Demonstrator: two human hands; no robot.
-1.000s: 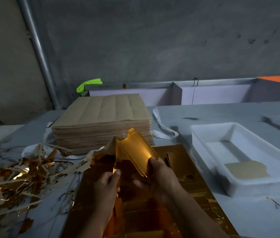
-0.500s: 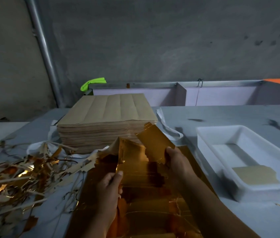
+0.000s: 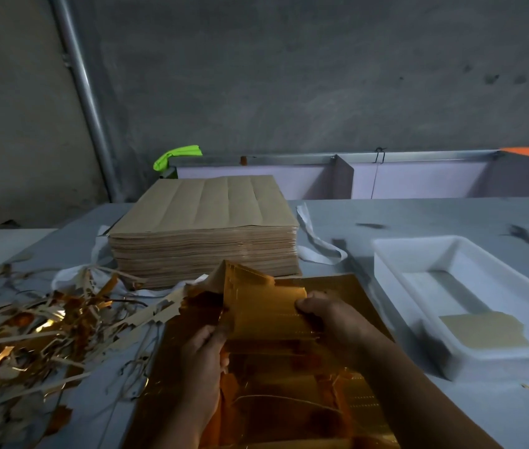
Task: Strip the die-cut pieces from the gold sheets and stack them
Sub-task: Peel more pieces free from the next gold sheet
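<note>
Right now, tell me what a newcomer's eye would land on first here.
The shiny gold sheet at centre front, gripped by the left hand and right hand, draws the eye first. Behind it stands a tall brown stack, and a glinting scrap pile sprawls at the left. On the right, a white tray holds one tan piece.

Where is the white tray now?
Head view: the white tray sits at the right of the table, just right of the gold sheets and the right hand.
</note>
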